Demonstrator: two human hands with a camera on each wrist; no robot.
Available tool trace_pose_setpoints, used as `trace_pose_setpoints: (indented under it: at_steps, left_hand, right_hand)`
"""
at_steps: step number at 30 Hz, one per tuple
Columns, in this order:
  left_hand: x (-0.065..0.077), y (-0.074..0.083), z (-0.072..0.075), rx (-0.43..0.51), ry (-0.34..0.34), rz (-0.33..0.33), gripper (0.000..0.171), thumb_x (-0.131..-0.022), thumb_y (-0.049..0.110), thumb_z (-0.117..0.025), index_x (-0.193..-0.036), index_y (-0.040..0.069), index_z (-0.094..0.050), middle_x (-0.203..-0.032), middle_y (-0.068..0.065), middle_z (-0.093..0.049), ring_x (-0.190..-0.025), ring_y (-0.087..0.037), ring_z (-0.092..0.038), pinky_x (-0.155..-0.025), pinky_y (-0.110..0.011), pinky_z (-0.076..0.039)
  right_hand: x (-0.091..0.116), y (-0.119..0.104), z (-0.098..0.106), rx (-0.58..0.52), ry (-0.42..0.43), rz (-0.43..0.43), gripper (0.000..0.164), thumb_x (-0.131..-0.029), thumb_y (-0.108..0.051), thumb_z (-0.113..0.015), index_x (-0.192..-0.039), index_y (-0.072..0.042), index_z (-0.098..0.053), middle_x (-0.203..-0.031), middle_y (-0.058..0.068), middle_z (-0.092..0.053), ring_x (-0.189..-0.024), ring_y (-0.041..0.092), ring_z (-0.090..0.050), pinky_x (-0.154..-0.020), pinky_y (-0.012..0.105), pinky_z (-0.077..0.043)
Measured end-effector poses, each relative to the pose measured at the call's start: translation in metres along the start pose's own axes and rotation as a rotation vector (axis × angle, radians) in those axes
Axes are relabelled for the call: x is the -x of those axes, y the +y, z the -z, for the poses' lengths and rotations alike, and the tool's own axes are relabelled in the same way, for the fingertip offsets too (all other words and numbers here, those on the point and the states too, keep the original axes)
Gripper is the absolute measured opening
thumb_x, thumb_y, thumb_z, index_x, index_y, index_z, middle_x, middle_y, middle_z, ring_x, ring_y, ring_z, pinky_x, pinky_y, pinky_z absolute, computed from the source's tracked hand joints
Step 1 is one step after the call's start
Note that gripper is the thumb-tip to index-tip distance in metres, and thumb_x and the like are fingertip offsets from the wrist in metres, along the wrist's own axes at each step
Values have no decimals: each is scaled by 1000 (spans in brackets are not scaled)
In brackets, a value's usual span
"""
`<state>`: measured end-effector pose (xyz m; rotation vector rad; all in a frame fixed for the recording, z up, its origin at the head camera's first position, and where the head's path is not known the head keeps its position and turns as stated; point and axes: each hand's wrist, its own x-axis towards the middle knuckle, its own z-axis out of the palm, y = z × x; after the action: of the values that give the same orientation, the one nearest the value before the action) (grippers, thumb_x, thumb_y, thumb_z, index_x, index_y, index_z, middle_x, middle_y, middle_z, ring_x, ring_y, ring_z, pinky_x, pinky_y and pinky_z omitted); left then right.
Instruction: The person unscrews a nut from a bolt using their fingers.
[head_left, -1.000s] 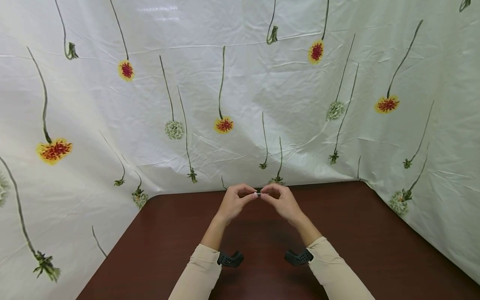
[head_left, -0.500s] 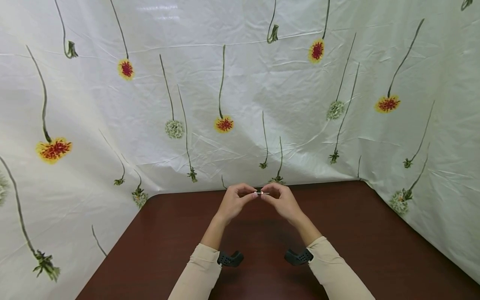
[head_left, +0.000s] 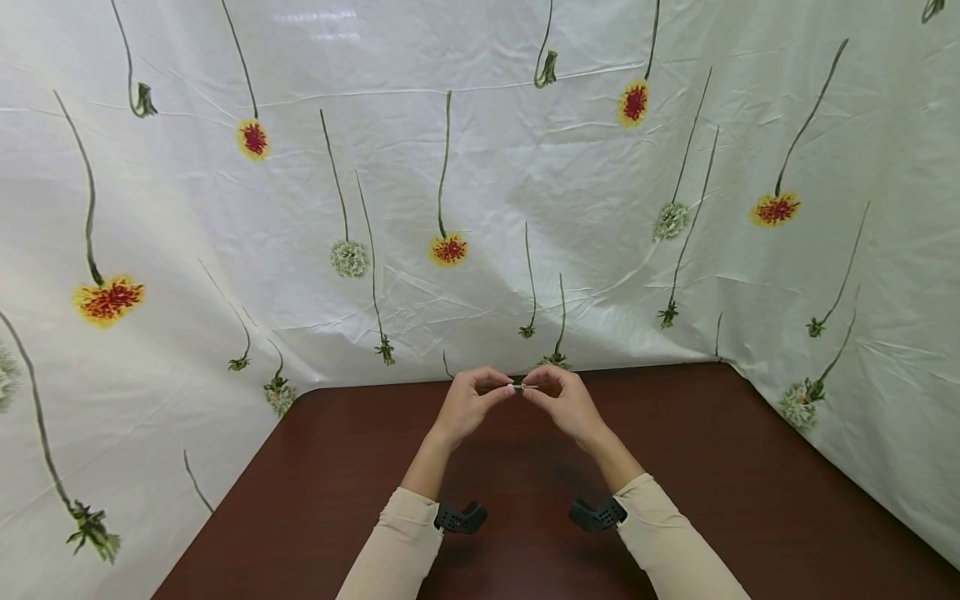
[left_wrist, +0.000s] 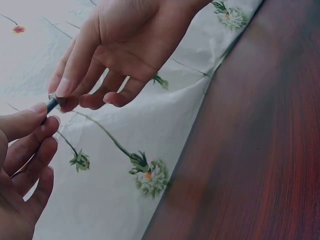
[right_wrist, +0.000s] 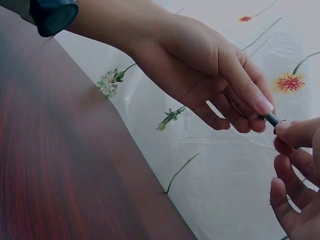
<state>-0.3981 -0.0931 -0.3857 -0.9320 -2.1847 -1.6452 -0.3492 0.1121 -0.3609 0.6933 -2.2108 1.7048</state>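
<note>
Both hands meet in front of the body above the far part of the table. The left hand (head_left: 467, 407) pinches one end of a small metal bolt (left_wrist: 52, 104) between thumb and index finger. Facing it, the right hand (head_left: 567, 406) pinches a small metal nut (left_wrist: 56, 98) on the bolt's other end. A short stretch of dark threaded shank shows between the fingertips in the right wrist view. The fingers largely cover the nut. In both wrist views the other fingers of each hand are loosely bent, away from the bolt.
The dark red-brown table (head_left: 510, 517) lies below the hands. A white cloth (head_left: 495, 183) printed with flowers hangs behind the table and along its sides. Dark bands (head_left: 461, 518) sit at both wrists, over beige sleeves (head_left: 405, 533).
Both arms stay in place. The right fingertips shift slightly around the nut; more of the metal showed between the hands half a second ago than now.
</note>
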Motion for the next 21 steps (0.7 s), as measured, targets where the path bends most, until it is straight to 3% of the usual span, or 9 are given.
trace_pose_setpoints:
  at_steps: [3, 8, 15, 21]
  left_hand:
    - [0, 0, 0, 1, 2, 10, 11, -96, 10, -76, -104, 2, -78, -101, -8, -76, -96, -23, -69, -83, -40, -53]
    - [-1, 1, 1, 1, 0, 14, 12, -96, 13, -76, -105, 6, -78, -101, -5, -76, -95, -23, -70, -84, -41, -54]
    - [-1, 0, 1, 5, -2, 14, 10, -97, 10, -75, -104, 6, -78, -101, -7, -76, -95, -22, -69, -84, -42, -53]
    - [-1, -1, 1, 8, 3, 15, 12, -96, 12, -76, -105, 5, -78, -103, -10, -76, -95, -23, -69, -85, -44, -53]
  right_hand:
    - [1, 0, 0, -11, -14, 2, 26, -98, -1, -70, -121, 11, -66, -116, 24, -68, -107, 39, -64, -85, 43, -51]
    - [-1, -1, -1, -11, -37, -26, 25, -104, -7, -64, -122, 10, -67, -113, 25, -71, -104, 37, -67, -86, 47, -53]
    - [-1, 1, 0, -6, -26, 17, 23, -99, 1, -68, -120, 11, -66, -114, 29, -67, -99, 36, -64, -81, 38, -50]
    - [0, 2, -1, -14, -23, 7, 26, -101, -4, -66, -124, 8, -67, -110, 21, -69, -100, 45, -63, -82, 43, -52]
